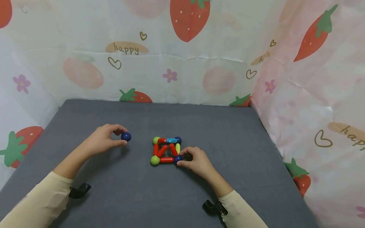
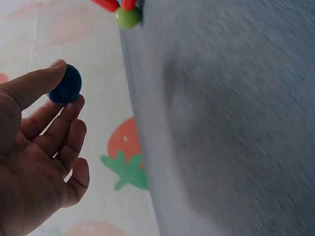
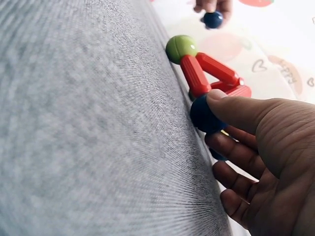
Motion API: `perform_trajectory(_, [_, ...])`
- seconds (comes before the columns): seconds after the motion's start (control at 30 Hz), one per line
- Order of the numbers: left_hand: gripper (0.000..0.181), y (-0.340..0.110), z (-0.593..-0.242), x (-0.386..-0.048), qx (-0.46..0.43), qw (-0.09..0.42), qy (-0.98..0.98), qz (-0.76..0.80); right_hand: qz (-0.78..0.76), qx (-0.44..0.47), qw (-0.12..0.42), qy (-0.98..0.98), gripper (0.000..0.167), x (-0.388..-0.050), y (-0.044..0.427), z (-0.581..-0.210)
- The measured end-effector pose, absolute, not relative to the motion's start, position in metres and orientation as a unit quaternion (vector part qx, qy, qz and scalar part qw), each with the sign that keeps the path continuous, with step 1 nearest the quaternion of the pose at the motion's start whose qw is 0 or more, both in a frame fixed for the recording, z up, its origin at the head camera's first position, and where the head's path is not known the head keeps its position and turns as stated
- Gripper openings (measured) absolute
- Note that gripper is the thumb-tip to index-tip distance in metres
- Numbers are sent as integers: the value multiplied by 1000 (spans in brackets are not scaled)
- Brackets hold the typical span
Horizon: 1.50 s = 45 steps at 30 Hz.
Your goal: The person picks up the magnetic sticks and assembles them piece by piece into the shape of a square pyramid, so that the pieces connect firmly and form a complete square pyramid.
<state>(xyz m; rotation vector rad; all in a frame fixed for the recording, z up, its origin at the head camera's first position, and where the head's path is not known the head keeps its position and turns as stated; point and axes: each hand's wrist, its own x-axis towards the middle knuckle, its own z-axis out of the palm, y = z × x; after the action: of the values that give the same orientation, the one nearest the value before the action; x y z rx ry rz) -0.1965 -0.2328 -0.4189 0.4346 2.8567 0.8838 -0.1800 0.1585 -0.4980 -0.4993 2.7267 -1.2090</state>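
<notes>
My left hand [image 1: 104,138] pinches a dark blue ball [image 1: 126,136] between thumb and fingertips, held above the table to the left of a frame of rods and balls. In the left wrist view the same blue ball [image 2: 66,84] sits between thumb and fingers. At the frame's near right corner, my right hand [image 1: 196,161] pinches another blue ball [image 3: 206,113]. Green balls [image 1: 155,160] mark the left corners and a blue ball [image 1: 178,139] the far right one. Red rods [image 1: 166,160], a light blue rod [image 1: 171,140] and a yellow-green rod [image 1: 178,148] join them. Two red rods slant up inside.
A grey cloth-covered table [image 1: 137,196] lies under everything. Strawberry-printed sheets [image 1: 176,57] stand along its back and sides. Black straps with cameras [image 1: 80,191] are on both wrists.
</notes>
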Motion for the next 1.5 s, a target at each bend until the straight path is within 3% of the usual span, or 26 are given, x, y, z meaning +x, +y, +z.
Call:
perform_trajectory(0.8, [37,-141,-400,-216,214,53,925,310,-394,-169,49,902,29,-183,160,-497])
perform_trajectory(1.5, [37,-110,-418,-228,251,76,912,315,-394,-171,50,901,29,-181,159,-500])
